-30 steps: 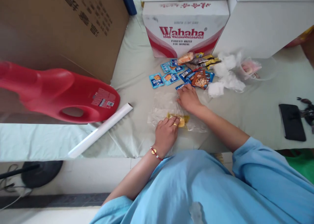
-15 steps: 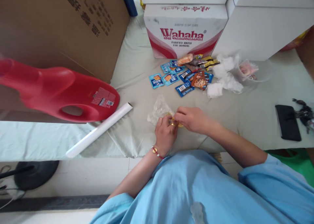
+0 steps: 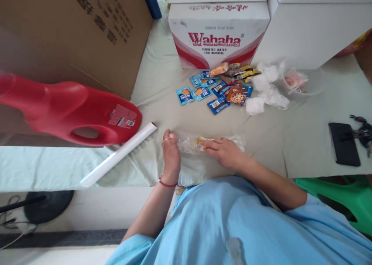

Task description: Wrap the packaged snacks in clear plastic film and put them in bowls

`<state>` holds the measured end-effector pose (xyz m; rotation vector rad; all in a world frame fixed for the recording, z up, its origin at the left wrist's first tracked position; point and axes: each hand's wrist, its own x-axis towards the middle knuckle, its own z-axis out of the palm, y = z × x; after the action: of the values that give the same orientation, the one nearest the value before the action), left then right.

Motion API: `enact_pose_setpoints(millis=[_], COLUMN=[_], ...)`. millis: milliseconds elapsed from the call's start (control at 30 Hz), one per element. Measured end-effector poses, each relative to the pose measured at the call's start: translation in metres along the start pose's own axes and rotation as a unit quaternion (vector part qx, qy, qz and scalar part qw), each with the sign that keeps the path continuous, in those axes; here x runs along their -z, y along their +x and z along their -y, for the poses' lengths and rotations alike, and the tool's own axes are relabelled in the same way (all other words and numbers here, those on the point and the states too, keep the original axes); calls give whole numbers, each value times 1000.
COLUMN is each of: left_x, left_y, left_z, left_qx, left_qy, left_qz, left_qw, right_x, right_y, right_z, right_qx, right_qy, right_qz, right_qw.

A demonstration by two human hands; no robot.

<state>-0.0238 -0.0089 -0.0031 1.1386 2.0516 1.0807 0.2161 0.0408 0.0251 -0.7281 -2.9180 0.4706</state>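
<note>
A clear plastic bag (image 3: pixel 188 142) lies stretched sideways on the cloth in front of me, with something yellowish and a small label in its middle. At its left end is my left hand (image 3: pixel 171 152), fingers closed together against the edge of the plastic; a ring and a red bracelet show on it. My right hand (image 3: pixel 226 152) rests across the bag's middle and right part, its fingers stretched out flat over the plastic. What lies beneath that palm is hidden.
Several snack packets (image 3: pixel 219 105) and white crumpled pieces (image 3: pixel 255 106) lie beyond the bag. A white roll (image 3: pixel 120 154) and a red jug (image 3: pixel 84 112) are at left. A Wahaha box (image 3: pixel 217 36) stands behind; a black phone (image 3: pixel 344 144) lies at right.
My hands have moved apart, the left one to the left and the right one slightly right. The bunched plastic bag is now spread out lengthwise between them.
</note>
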Motion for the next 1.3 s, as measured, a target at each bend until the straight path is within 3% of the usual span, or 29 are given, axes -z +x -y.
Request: enact_pose_setpoints(millis=[100,200,300,467,667,733,800,900,1000,1067,1200,1233,1300], left_x=[5,10,7,-21,-42,-47,-51,-54,-53,-51,-48,-48,-49], left_y=[0,-7,-19,-38,-52,-58,-64,-69,-70,-71,-73,-73,-73], left_z=[-18,-38,-55,-70,-55,-46,-39,-31,-28,-26,-23,-23,-23], left_qx=[16,15,-43,-144,-282,-318,-349,-371,-368,-367,-367,-368,-367], left_qy=[49,30,-16,-31,112,169,206,233,243,243,253,259,267], left_qz=[48,93,71,154,186,177,167,155,149,146,148,151,156], left_qw=[998,995,996,977,935,916,899,886,885,886,883,880,877], right_x=[6,8,3,-6,4,4,-1,-11,-10,-1,25,28,31], right_y=[1,-1,-2,-9,-45,-56,-64,-71,-74,-73,-46,-34,-5], right_z=[4,8,11,10,-5,-11,-17,-20,-18,-16,-13,-12,-11], right_qx=[-8,-32,-36,-26,-20,-104,-220,-305,-282,-278,-320,-319,-305], right_qy=[2,29,72,162,287,277,204,99,124,194,362,379,356], right_qz=[9,11,2,-50,-132,-196,-232,-214,-188,-190,-189,-192,-194], right_qw=[1000,999,997,985,948,935,925,923,932,921,855,847,862])
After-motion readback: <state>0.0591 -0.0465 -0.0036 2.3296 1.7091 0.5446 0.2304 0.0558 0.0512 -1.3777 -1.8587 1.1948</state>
